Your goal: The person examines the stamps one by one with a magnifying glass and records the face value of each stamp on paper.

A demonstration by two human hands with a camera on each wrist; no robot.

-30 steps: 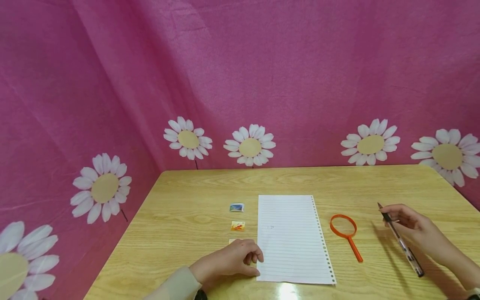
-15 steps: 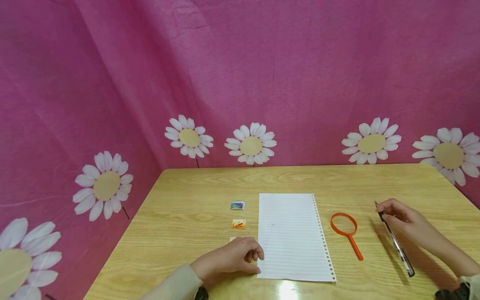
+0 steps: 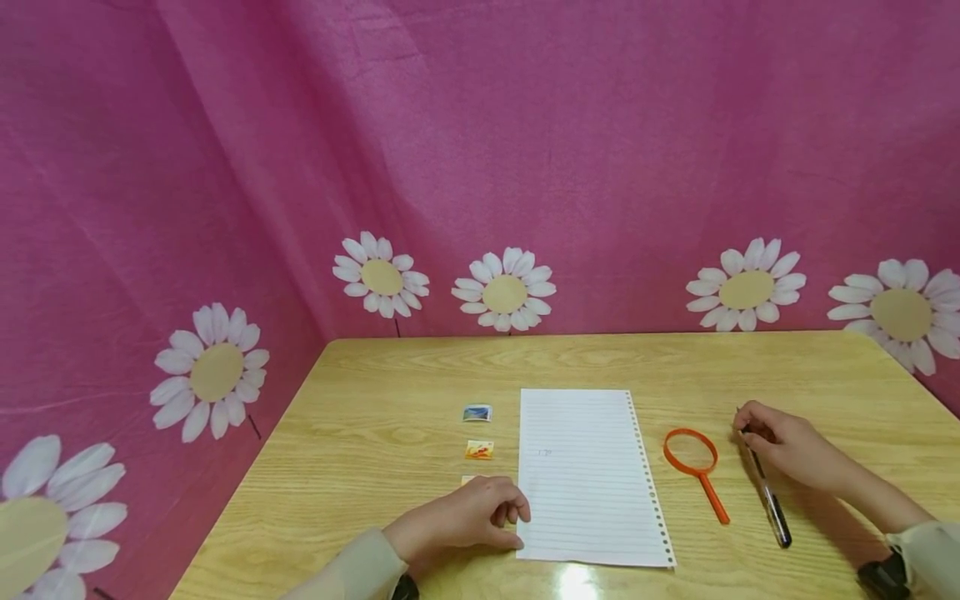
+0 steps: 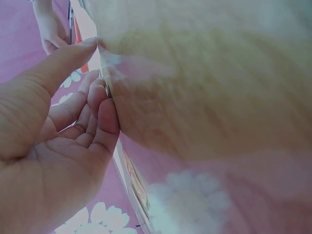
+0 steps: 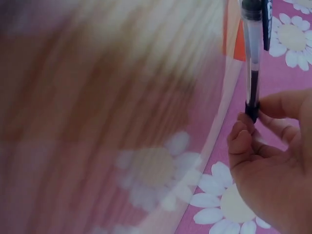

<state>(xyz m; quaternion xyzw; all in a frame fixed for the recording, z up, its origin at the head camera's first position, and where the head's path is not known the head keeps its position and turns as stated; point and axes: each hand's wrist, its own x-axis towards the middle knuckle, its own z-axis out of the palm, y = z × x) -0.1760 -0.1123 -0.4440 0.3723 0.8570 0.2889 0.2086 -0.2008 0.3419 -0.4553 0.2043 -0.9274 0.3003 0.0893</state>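
Note:
Between the fingers and thumb of my right hand (image 3: 787,446) is a clear-barrelled black pen (image 3: 768,500), held near its tip. Its back end lies low toward the table's front, right of an orange-red magnifying glass (image 3: 712,497). The right wrist view shows the pen (image 5: 255,63) pinched at its black grip. At the left edge of a lined, punched sheet of paper (image 3: 592,492), my left hand (image 3: 472,512) rests with relaxed, bent fingers and thumb at the paper's margin. Faint handwriting shows on the sheet's upper left.
Left of the paper, small stamp-like pictures stand in a column: a blue one (image 3: 477,413), a yellow one (image 3: 479,450), and one (image 3: 468,479) mostly hidden behind my left hand. A pink curtain (image 3: 600,150) with daisies borders the wooden table (image 3: 375,417).
My right hand has moved left and lowered the pen toward the table, closer to the magnifying glass. The left hand has stayed at the paper's edge.

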